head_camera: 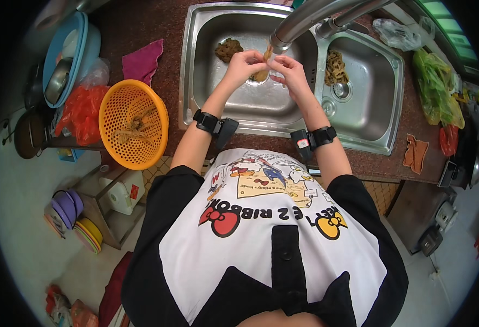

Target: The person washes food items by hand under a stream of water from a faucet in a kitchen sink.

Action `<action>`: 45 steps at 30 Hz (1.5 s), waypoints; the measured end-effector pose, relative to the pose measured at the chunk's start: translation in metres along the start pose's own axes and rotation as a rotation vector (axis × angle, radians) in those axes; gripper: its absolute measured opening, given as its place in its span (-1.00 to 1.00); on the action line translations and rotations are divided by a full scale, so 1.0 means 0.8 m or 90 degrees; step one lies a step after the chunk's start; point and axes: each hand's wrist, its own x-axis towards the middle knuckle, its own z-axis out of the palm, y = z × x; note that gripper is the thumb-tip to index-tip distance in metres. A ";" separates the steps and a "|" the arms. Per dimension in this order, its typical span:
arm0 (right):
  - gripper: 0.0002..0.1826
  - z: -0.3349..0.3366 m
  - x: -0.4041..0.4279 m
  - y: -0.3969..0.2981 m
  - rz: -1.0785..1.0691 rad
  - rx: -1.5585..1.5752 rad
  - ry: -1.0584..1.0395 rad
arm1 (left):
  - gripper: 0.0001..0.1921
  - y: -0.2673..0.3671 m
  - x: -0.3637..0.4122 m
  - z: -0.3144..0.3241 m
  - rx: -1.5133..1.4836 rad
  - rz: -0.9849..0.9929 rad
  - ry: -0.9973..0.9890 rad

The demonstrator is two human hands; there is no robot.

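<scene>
Under the faucet spout (281, 39), my left hand (245, 67) and my right hand (290, 73) pinch a limp yellow-brown piece of what looks like pickled leafy vegetable (259, 76). What seems to be a stream of water meets the fingertips. Both hands are over the large basin of a steel double sink (247, 110), and the held piece hangs near the drain. Beyond my left hand, a dark clump of the same vegetable (228, 50) lies on the basin floor. Another clump (335, 68) rests beside the drain of the smaller basin.
A yellow plastic colander (159, 118) with several vegetable strips (135, 127) stands left of the sink. Nearby are a magenta cloth (143, 61), red plastic bag (85, 116) and blue basin (93, 41). To the right lie a green vegetable bag (435, 90) and an orange cloth (416, 153).
</scene>
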 end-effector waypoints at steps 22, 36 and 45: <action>-0.86 0.007 -0.005 0.017 -0.031 0.152 0.049 | -0.79 0.000 -0.013 0.022 -0.271 -0.210 0.003; -0.78 -0.012 -0.008 0.025 -0.028 0.116 -0.047 | -0.79 0.007 -0.018 0.030 -0.190 -0.194 0.068; -0.79 -0.006 0.001 0.027 -0.055 0.101 -0.015 | -0.80 0.006 -0.020 0.042 -0.110 0.001 0.182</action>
